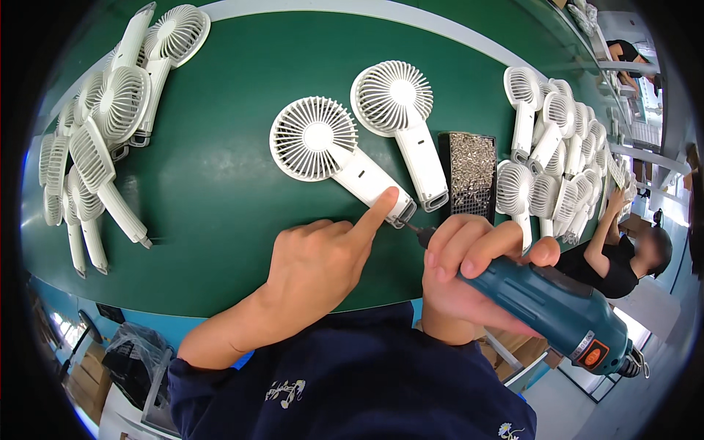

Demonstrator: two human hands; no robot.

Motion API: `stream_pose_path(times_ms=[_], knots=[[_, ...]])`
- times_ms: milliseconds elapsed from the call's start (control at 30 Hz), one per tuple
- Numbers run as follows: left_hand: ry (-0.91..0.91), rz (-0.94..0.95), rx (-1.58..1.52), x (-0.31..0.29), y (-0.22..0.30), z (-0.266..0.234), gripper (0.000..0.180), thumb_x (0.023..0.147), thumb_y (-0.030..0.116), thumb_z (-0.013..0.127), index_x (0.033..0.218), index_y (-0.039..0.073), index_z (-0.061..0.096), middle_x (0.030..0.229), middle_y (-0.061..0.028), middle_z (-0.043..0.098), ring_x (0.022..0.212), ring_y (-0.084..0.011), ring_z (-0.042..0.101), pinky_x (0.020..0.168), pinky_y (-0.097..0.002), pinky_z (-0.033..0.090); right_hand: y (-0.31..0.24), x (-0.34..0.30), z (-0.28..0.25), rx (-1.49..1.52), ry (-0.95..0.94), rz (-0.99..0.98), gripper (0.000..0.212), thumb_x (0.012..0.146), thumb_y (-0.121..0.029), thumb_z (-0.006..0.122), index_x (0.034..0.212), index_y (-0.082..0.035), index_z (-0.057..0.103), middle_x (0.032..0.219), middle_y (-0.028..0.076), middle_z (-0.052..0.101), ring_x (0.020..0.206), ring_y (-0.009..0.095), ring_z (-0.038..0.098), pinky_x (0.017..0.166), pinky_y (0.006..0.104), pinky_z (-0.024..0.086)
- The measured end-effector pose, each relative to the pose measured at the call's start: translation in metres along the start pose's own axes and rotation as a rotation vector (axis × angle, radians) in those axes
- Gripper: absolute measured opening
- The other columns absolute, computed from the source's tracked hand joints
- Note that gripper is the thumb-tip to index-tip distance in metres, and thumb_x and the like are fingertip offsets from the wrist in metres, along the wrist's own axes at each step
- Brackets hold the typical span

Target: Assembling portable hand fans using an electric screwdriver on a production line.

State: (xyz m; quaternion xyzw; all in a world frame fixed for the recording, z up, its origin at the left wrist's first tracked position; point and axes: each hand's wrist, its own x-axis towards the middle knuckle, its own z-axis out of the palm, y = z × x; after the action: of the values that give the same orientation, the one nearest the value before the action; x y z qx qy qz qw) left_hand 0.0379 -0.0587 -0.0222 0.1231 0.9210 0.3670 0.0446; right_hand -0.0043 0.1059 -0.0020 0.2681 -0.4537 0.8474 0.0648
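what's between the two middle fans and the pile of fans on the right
A black tray of small metal parts lies there, in the head view.

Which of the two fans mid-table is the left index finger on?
The left fan: the left hand has its index finger on that handle's end, where the screwdriver points too. The right fan is untouched.

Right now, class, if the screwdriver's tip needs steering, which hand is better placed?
Probably the right hand: it grips the screwdriver, aimed at one fan's handle; the left hand's index finger touches that handle.
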Motion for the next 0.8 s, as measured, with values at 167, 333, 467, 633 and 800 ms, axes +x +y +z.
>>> stream_pose_path(times_ms=[167,333,467,633,800], knots=[[-0.005,0.002,-0.018,0.0,0.0,-0.001,0.051,0.083,0.003,0.062,0.133,0.008,0.054,0.057,-0.0047,0.054,0.05,-0.0207,0.054,0.051,-0.0344,0.045,0.006,0.001,-0.001,-0.063,-0.032,-0.033,0.08,0.081,-0.079,0.042,0.124,-0.012,0.042,0.07,0.01,0.049,0.045,0.02,0.047,0.042,0.0326,0.04],[0.004,0.009,-0.031,-0.001,-0.001,0.0,0.052,0.082,0.002,0.062,0.133,0.008,0.054,0.057,-0.0044,0.053,0.049,-0.0205,0.053,0.051,-0.0343,0.044,-0.002,0.0,0.003,-0.039,-0.039,0.075,0.034,0.095,-0.037,0.05,0.118,-0.013,0.044,0.079,0.016,0.056,0.055,0.026,0.053,0.051,0.0392,0.043],[0.006,0.014,-0.02,0.0,0.0,-0.001,0.052,0.081,0.001,0.062,0.133,0.007,0.054,0.057,-0.0045,0.053,0.049,-0.0204,0.053,0.051,-0.0345,0.045,-0.003,0.003,0.002,-0.061,-0.093,0.086,0.027,0.095,-0.026,0.049,0.118,-0.013,0.044,0.077,0.016,0.056,0.053,0.026,0.053,0.05,0.0393,0.042],[0.038,0.037,-0.012,0.0,-0.003,0.002,0.053,0.08,0.001,0.063,0.132,0.007,0.054,0.055,-0.0036,0.052,0.048,-0.0196,0.052,0.049,-0.0341,0.044,0.0,0.001,0.004,-0.043,-0.054,-0.011,0.065,0.085,-0.067,0.048,0.122,-0.014,0.045,0.072,0.012,0.053,0.047,0.022,0.05,0.044,0.035,0.041],[0.027,0.11,0.086,0.004,0.001,-0.011,0.052,0.077,0.003,0.065,0.128,0.008,0.056,0.075,-0.0037,0.059,0.074,-0.0196,0.059,0.063,-0.0348,0.046,-0.025,0.005,0.0,-0.03,0.129,-0.031,0.074,0.085,-0.074,0.043,0.127,-0.013,0.041,0.069,0.006,0.048,0.04,0.014,0.043,0.038,0.0276,0.037]])
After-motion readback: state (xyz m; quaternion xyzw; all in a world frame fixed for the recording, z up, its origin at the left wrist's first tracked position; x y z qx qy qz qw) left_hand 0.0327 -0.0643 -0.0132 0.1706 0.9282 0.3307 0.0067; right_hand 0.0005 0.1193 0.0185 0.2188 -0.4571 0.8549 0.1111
